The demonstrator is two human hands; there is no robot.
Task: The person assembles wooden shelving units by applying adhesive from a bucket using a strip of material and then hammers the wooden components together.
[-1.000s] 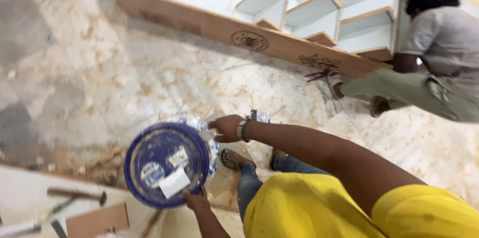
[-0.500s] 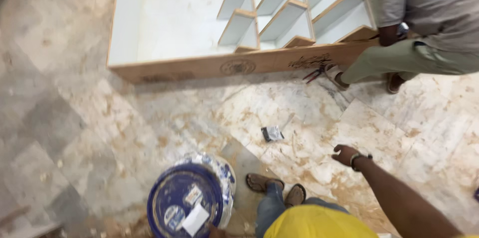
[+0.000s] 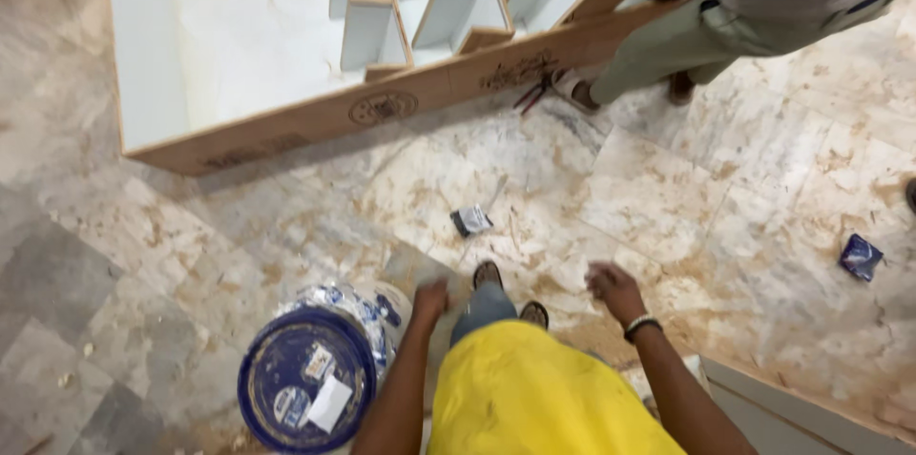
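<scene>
My left hand [image 3: 430, 301] hangs curled beside the upper right rim of a white bucket with a round blue lid [image 3: 307, 383] standing on the floor. Whether the hand grips the bucket is unclear. Blurred, my right hand [image 3: 614, 289] hangs free over the marble floor with loosely bent fingers and nothing in it; a dark band is on its wrist. My yellow shirt [image 3: 534, 398] and my shoes [image 3: 489, 274] show between the arms. A small black and white packet [image 3: 470, 220] lies on the floor ahead of my feet.
A large white cabinet with wooden edges and slanted dividers [image 3: 286, 126] lies on the floor ahead. Another person [image 3: 754, 7] crouches at its right end, red-handled pliers [image 3: 531, 93] by their foot. A blue packet [image 3: 861, 257] lies right; a white board [image 3: 792, 407] is bottom right.
The view has swung closer to the cabinet. My right hand has drawn back from the floor packet toward my body. My left hand now shows at the bucket's right side.
</scene>
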